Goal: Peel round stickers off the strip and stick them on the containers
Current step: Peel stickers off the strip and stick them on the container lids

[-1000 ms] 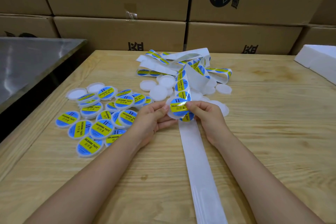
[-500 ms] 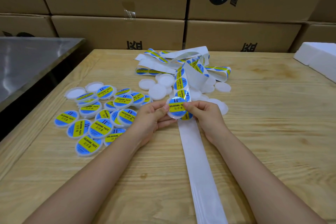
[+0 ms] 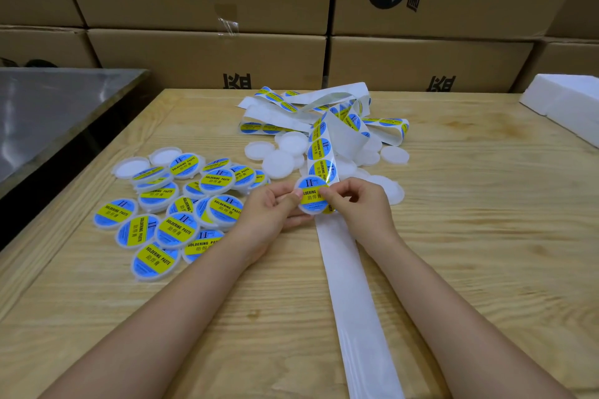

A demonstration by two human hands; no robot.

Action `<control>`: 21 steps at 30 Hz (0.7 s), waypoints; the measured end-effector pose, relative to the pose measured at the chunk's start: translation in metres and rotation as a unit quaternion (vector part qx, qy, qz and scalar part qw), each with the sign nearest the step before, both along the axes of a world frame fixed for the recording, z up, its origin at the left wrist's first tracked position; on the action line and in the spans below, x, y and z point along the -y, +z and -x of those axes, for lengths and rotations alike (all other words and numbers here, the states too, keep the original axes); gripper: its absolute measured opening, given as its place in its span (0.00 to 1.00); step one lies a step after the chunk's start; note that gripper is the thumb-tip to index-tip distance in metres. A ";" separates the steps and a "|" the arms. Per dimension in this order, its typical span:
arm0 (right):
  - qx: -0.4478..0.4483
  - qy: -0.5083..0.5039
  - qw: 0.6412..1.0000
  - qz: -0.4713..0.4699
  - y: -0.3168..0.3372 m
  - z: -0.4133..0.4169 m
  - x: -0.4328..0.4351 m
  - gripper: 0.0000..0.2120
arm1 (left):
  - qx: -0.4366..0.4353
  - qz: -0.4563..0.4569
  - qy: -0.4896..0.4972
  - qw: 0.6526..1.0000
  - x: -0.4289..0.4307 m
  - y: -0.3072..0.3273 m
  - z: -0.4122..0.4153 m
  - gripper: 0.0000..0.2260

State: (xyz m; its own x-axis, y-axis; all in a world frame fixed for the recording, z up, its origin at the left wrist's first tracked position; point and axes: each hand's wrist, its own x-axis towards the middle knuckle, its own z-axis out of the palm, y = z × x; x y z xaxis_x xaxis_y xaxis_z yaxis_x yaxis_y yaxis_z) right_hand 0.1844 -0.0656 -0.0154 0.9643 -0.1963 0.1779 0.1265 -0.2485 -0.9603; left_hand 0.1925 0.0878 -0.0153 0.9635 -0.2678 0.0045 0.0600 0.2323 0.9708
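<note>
— Where is the container you're working on?

— I see one round white container (image 3: 308,211) held between both hands, just above the wooden table (image 3: 486,236) and over the strip (image 3: 343,272). A blue and yellow sticker (image 3: 311,187) covers its face.

— What are the hands doing?

— My left hand (image 3: 272,209) grips the container's left edge, thumb on top and fingers curled beneath. My right hand (image 3: 359,204) pinches the right edge, thumb tip on the sticker. I cannot tell whether the sticker lies fully flat.

— And the strip?

— It runs from the near table edge, bare and white, under the hands, then on towards a loose tangle at the back, with more stickers (image 3: 322,152) on it just beyond the held container.

— The other containers?

— A heap of labelled containers (image 3: 171,204) lies to the left of my left hand. Plain white containers (image 3: 278,162) lie beside the strip, farther back. Cardboard boxes (image 3: 207,58) stand behind the table, and a white foam block (image 3: 570,107) sits at the far right.
</note>
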 end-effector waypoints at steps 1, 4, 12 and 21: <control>0.015 -0.018 0.999 0.039 0.000 0.001 -0.002 0.08 | 0.001 -0.002 0.003 1.000 0.001 0.000 0.000 0.08; 0.073 -0.064 0.985 0.144 -0.001 0.005 -0.006 0.08 | 0.005 -0.005 0.006 1.000 0.002 0.000 0.001 0.08; 0.302 -0.156 0.828 0.445 -0.001 0.006 -0.008 0.09 | -0.018 0.027 0.026 0.999 -0.001 -0.001 -0.001 0.07; 0.162 -0.072 0.935 0.307 0.005 0.008 -0.014 0.23 | -0.042 0.080 0.003 0.996 -0.005 0.004 -0.002 0.08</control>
